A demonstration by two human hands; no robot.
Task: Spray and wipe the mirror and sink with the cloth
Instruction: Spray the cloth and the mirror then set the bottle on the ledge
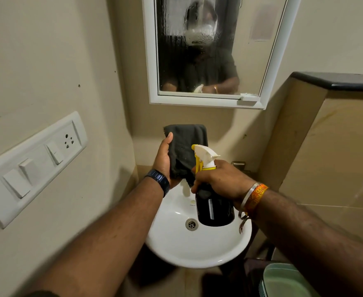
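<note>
A white-framed mirror [208, 50] hangs on the wall ahead, its upper glass wet with spray droplets and streaks. Below it is a round white sink [176, 243] with a metal drain. My left hand [163, 159] holds a folded dark cloth [185, 148] upright above the sink's back edge, thumb along its left side. My right hand [221, 179] grips the neck of a dark spray bottle [216, 209] with a white and yellow trigger head, held over the sink basin, nozzle pointing toward the cloth.
A white switch and socket panel [34, 166] is on the left wall. A tiled partition with a dark ledge [335, 82] stands to the right. A pale green bin [283, 281] sits at the lower right. A metal tap fitting [238, 165] shows behind my right hand.
</note>
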